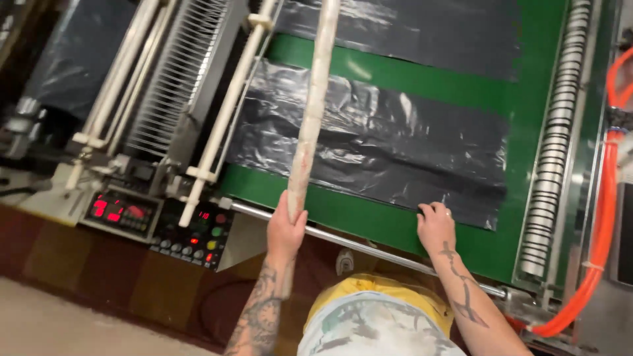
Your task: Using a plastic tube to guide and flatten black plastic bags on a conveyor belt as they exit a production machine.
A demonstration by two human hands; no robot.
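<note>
My left hand [285,227] grips the lower end of a long pale stick [314,99] that reaches up and across a stack of black plastic bags [376,142]. The bags lie on the green belt [369,72] of a bag-making machine. My right hand [435,224] presses its fingertips on the near edge of the black bags, holding nothing. A second black sheet [409,29] lies farther up the belt.
A control panel [161,221] with red displays and coloured buttons sits at the left. White rollers and a ribbed guard [175,79] run along the machine's left side. A ringed roller [557,132] and orange hoses [603,217] stand at the right. A metal rail [356,245] edges the belt.
</note>
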